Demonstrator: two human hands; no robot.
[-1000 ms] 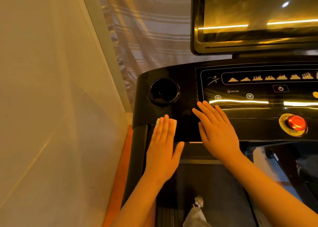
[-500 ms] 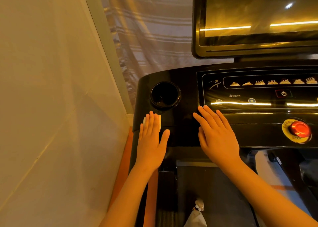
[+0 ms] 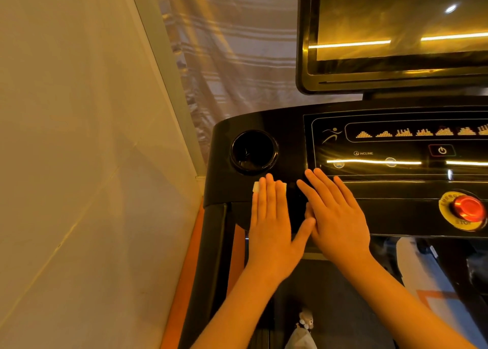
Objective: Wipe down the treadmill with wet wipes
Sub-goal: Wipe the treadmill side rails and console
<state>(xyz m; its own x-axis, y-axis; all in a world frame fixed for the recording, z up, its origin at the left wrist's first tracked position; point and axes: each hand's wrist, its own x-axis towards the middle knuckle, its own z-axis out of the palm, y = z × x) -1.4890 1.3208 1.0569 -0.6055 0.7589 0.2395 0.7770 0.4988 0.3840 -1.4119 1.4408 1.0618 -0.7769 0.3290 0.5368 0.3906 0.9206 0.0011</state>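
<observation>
left hand (image 3: 272,224): fingers straight, flat, pressing wet wipe (image 3: 281,187) onto treadmill console (image 3: 290,126); wipe under fingertips, just below cup holder (image 3: 253,151). right hand (image 3: 336,216): fingers straight, resting flat on console, beside left thumb.

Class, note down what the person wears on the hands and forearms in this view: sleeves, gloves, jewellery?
The left hand and right hand are bare: no gloves, rings or watch show. The left forearm and right forearm are bare too, to the frame's edge; no sleeve shows.
</observation>
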